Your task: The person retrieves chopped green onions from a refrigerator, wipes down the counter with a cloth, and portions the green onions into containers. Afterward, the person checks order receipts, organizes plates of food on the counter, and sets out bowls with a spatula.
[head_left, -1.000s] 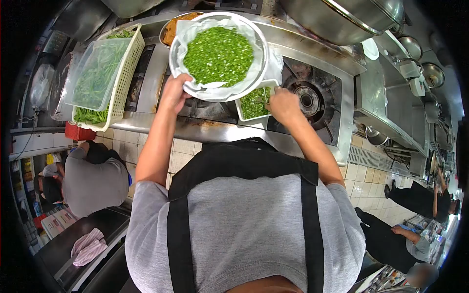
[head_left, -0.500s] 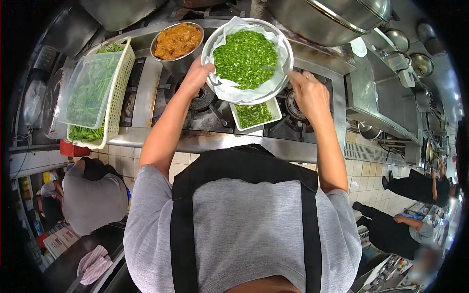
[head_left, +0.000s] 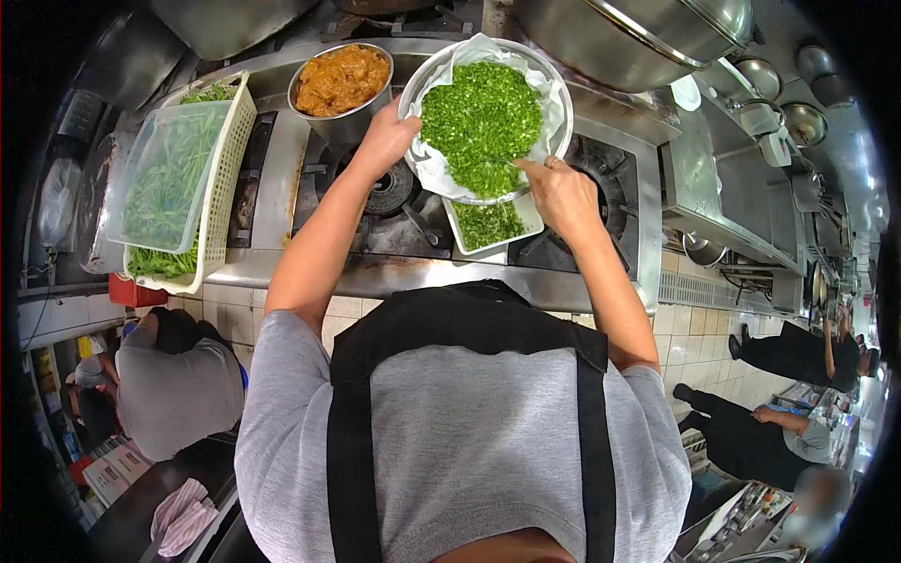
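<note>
My left hand (head_left: 387,141) grips the left rim of a round metal bowl (head_left: 564,131) lined with white paper. Chopped green vegetable (head_left: 481,117) fills much of the bowl, which is held above the stove. At its lower right, my right hand (head_left: 563,192) is closed on a thin utensil, probably a spoon, whose end is in the chopped greens. Below the bowl and partly hidden by it, a white square container (head_left: 537,227) holds more chopped greens (head_left: 488,225).
A metal pot (head_left: 345,125) of orange-brown food stands behind my left hand. Leafy greens and a clear plastic box (head_left: 160,178) fill a cream basket (head_left: 225,188) at left. Large pots (head_left: 619,47) stand behind. One person (head_left: 178,389) bends at left; others (head_left: 751,436) are at right.
The bowl has moved right and the pot of orange-brown food has come fully into view. My right hand has gone from the square container up to the bowl, with the utensil now in its greens.
</note>
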### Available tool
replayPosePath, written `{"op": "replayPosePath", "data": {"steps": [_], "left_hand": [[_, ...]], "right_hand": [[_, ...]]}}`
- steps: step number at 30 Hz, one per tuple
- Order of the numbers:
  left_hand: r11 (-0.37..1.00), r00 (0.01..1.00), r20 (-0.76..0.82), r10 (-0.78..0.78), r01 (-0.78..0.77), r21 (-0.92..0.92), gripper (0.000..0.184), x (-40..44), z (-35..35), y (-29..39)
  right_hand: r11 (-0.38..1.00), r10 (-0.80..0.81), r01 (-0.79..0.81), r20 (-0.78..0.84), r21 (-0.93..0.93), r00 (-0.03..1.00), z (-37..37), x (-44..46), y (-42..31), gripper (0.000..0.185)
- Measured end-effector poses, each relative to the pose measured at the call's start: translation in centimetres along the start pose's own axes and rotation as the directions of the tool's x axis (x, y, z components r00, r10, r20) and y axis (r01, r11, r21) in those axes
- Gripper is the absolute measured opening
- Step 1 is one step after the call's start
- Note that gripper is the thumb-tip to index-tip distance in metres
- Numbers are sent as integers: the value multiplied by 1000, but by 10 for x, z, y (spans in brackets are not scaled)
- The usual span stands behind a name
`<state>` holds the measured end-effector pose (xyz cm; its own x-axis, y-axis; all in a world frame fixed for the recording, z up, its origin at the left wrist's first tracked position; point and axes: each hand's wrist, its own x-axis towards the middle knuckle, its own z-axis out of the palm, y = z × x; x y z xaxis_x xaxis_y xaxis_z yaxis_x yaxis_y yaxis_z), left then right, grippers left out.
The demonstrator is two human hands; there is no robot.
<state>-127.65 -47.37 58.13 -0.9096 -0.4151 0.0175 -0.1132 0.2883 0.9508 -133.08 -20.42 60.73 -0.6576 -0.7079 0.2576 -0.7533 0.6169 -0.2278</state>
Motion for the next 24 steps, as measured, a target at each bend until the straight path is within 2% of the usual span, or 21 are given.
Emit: {"op": "replayPosePath", "data": {"steps": [2, 5, 8, 11, 15, 19, 24], "left_hand": [[998, 999, -4, 40, -40, 58, 43, 2, 0, -3], [992, 997, 13, 77, -78, 96, 43, 1, -1, 2], [993, 996, 30, 87, -90, 81, 44, -4, 0, 11], [993, 996, 19, 92, -93, 75, 44, -5, 0, 11], [991, 995, 2, 103, -103, 88, 43, -4, 0, 6], [987, 995, 0, 104, -103, 122, 42, -3, 2, 5], [982, 991, -2, 135, -133, 137, 42, -5, 7, 9]], "right_hand": [[1000, -5, 5, -78, 3, 997, -11, -1, 3, 31], [993, 111, -116, -198, -15, 974, -16, 9, 10, 28], [986, 163, -167, -196, -4, 967, 4, 11, 21, 28], [997, 79, -82, -134, -15, 988, 20, 1, 21, 29], [999, 23, -23, 1, 25, 1000, 5, -8, 11, 27], [1000, -25, 26, -97, 4, 995, -12, 2, -4, 29], [999, -37, 34, -61, -36, 997, 9, 18, -5, 37]]}}
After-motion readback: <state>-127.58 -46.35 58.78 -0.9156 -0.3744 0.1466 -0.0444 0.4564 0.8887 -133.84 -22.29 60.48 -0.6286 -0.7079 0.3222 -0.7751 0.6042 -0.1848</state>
